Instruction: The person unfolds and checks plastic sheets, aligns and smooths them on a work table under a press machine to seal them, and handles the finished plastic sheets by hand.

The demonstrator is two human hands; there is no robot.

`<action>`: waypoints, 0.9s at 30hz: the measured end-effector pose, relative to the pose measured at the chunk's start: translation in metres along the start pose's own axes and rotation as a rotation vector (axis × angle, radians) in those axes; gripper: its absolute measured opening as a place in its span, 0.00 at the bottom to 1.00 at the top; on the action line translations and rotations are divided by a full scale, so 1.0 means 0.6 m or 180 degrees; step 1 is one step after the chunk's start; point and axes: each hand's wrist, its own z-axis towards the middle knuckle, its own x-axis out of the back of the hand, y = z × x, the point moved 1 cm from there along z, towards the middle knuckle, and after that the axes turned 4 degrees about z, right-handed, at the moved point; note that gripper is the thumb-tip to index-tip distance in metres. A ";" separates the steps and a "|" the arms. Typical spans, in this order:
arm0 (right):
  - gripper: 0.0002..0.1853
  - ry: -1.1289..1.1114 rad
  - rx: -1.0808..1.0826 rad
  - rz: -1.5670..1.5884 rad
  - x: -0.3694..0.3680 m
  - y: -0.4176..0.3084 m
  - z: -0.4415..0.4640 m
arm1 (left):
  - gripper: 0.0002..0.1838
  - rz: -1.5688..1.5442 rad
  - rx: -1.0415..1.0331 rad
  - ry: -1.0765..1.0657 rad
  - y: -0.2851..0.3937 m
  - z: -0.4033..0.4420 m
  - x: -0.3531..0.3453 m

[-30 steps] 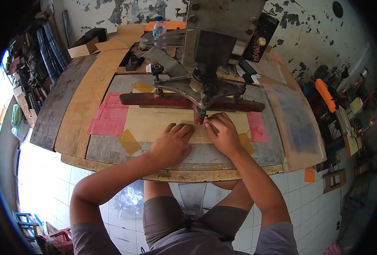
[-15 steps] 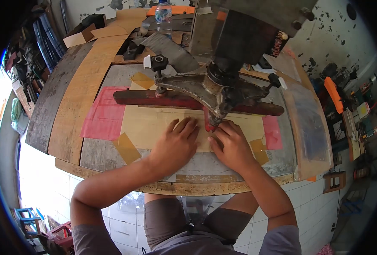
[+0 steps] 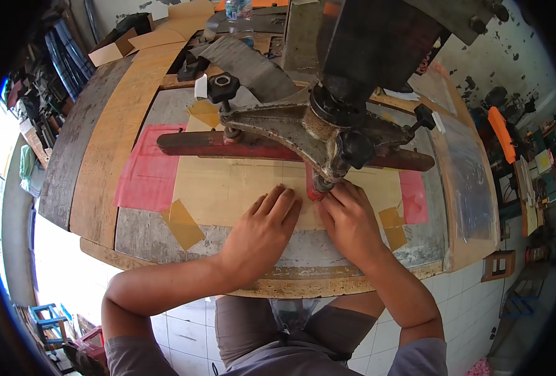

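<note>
My left hand (image 3: pixel 264 230) lies on the pale yellow sheet (image 3: pixel 218 188), its fingers close together and pointing forward, with nothing visible in them. Beside the red tip of the metal bracket, my right hand (image 3: pixel 353 222) has its thumb and fingers drawn together; anything between them is too small or hidden to tell. Above the sheet, the cast metal bracket (image 3: pixel 278 122) with black knobs carries a long red bar (image 3: pixel 253 146). Pink sheets (image 3: pixel 145 172) flank the yellow one, and brown tape (image 3: pixel 183 225) lies at its front corners.
A dark press column (image 3: pixel 369 56) rises behind the bracket. Boards (image 3: pixel 112 138) cover the table's left side. At the back stand a bottle (image 3: pixel 238 10) and a cardboard box (image 3: pixel 112 51). A clear plastic sheet (image 3: pixel 469 182) lies at the right.
The whole view has moved closer to the table. My right hand has closed in against the bracket's red tip, while my left hand has stayed on the yellow sheet.
</note>
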 end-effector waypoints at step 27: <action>0.23 -0.0036 -0.0232 -0.0267 -0.005 -0.018 -0.004 | 0.28 0.0093 -0.0013 0.0035 -0.010 0.014 -0.024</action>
